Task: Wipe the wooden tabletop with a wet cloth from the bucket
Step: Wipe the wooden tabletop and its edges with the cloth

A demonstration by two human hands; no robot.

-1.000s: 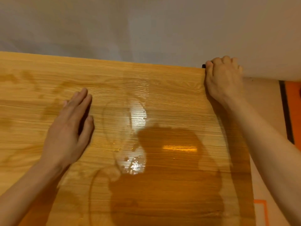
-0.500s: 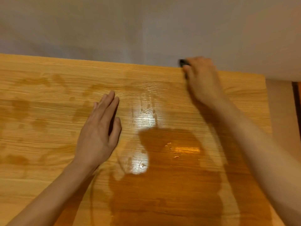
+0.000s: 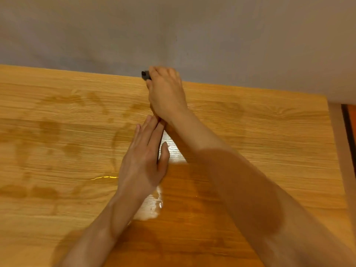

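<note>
Clearly mid-wipe, the right hand (image 3: 166,93) grips a dark cloth (image 3: 145,74) at the wooden tabletop's (image 3: 269,135) far edge by the wall, left hand (image 3: 143,160) flat; next, probably sweep nearer

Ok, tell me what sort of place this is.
Probably an ordinary indoor room: a wood-grain tabletop with wet streaks, pushed against a plain grey wall. Orange floor shows at the right edge. Nothing more marks the room's use.
</note>
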